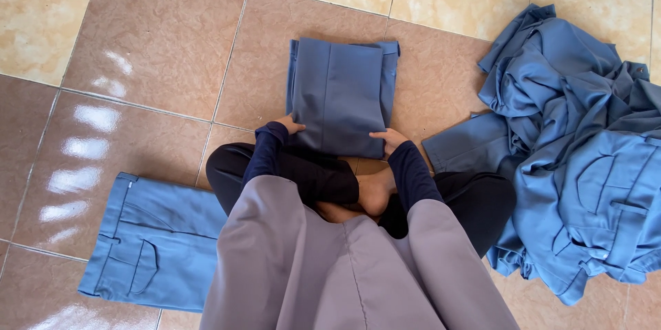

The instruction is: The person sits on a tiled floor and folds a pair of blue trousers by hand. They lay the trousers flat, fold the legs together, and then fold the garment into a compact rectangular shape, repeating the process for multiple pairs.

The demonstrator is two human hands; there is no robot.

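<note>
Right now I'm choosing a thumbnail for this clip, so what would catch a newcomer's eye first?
The folded blue-grey trousers lying square on the tiled floor at centre, with the left hand and right hand on their near corners. Next, the big rumpled heap of blue garments at right. Last, the flat blue trousers at lower left, waistband and back pocket showing.

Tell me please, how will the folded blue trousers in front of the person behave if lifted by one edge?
The folded trousers are soft cloth in layers, so they would probably droop and unfold. They look light. On the glossy floor tiles they may slide easily when both hands, left and right, push them.
</note>
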